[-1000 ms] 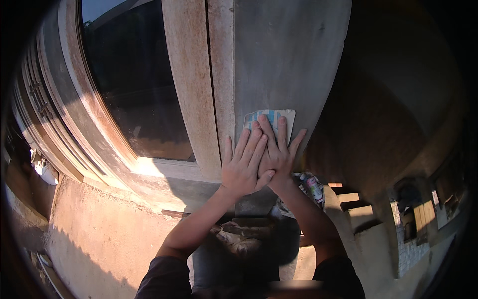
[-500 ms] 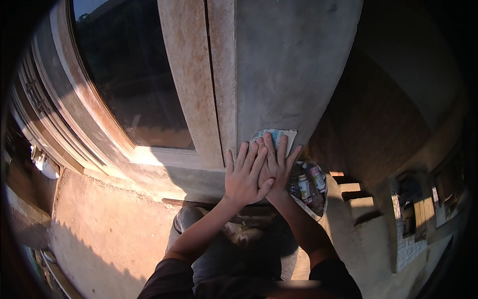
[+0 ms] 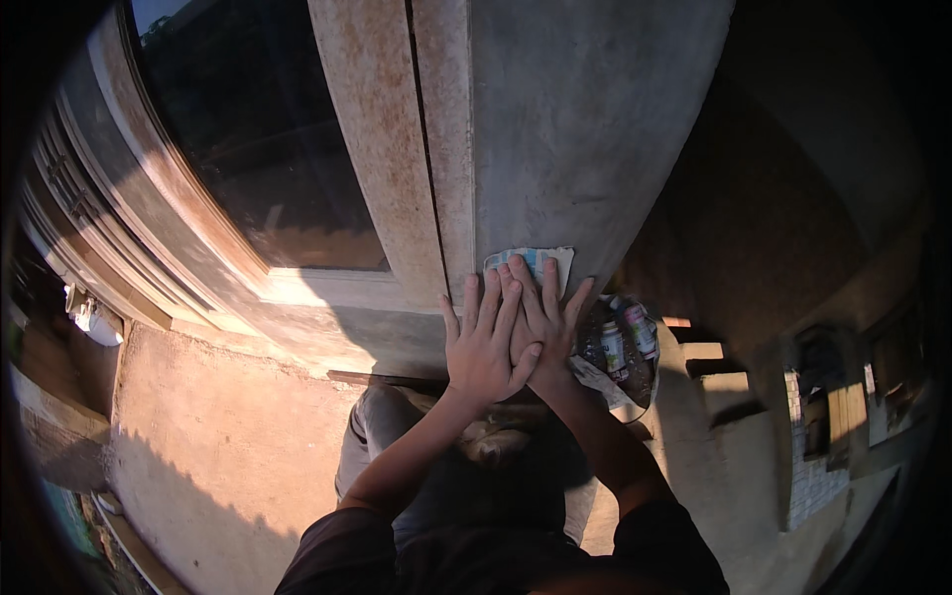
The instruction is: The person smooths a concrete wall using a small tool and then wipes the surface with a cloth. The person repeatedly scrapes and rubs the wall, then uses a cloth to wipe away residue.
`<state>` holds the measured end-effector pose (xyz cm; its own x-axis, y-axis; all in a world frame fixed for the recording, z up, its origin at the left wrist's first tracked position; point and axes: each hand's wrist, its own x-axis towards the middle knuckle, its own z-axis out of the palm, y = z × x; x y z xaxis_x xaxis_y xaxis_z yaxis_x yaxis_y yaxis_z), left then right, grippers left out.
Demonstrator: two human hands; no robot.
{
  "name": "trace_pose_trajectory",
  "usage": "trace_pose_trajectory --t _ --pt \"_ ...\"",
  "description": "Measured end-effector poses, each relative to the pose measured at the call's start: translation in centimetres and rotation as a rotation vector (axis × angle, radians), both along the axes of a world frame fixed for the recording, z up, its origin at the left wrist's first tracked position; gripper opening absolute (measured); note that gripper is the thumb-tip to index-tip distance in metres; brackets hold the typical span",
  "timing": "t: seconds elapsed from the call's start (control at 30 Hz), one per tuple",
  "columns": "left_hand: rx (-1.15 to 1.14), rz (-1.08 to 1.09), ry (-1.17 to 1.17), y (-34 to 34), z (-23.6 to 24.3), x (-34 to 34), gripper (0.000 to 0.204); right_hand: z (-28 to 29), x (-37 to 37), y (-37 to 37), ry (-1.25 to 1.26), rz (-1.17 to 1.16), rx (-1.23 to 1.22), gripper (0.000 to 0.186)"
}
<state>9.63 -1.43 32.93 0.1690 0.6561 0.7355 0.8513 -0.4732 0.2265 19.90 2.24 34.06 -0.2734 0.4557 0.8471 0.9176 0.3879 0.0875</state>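
Both my hands press flat against a grey, smooth-faced pillar point(image 3: 585, 129). Under the fingers of my right hand point(image 3: 548, 337) lies a white and pale-blue sheet point(image 3: 560, 260) that looks like sandpaper; only its upper part shows. My left hand point(image 3: 478, 347) rests partly over the right one, its thumb across the back of that hand. The left hand's fingers are stretched and spread. The right hand's fingers are also straight and apart, holding the sheet flat to the surface rather than gripping it.
Left of the pillar runs a blotched, pinkish frame point(image 3: 382, 129) beside a dark window point(image 3: 268, 169). A bag point(image 3: 650, 392) with several bottles point(image 3: 614, 352) sits right of my hands. My bent knee point(image 3: 372, 426) is below; sunlit floor point(image 3: 218, 436) spreads to the left.
My hands and the sheet have slid left across the pillar, toward its left edge. The left hand stays on top of the right. The view has tilted slightly.
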Motion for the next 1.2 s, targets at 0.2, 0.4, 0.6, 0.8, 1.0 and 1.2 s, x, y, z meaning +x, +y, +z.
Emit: trace_pose_trajectory --t 0.2,0.4,0.6,0.8,1.0,1.2 --pt "0.219 0.042 0.014 3.1 5.2 -0.2 0.08 5.1 0.1 2.3 0.069 0.042 0.094 0.052" --pt "0.365 0.135 0.013 5.7 9.8 -0.4 0.072 9.9 0.4 4.8 0.079 -0.001 0.155 0.053" --pt "-0.235 0.111 0.113 -0.1 -1.1 -0.5 0.078 -1.9 -1.0 0.6 0.1 0.084 0.079 0.047" --pt "0.269 0.055 -0.094 5.4 4.4 -0.9 0.077 5.0 0.5 4.8 0.039 0.029 0.143 0.046" --pt "0.183 0.104 -0.113 4.3 3.1 -0.6 0.081 3.6 -1.0 4.7 0.029 0.07 0.17 0.044" --pt "0.053 0.051 -0.081 1.8 0.1 -1.0 0.086 0.1 -1.7 2.4 0.091 0.116 0.151 0.047"
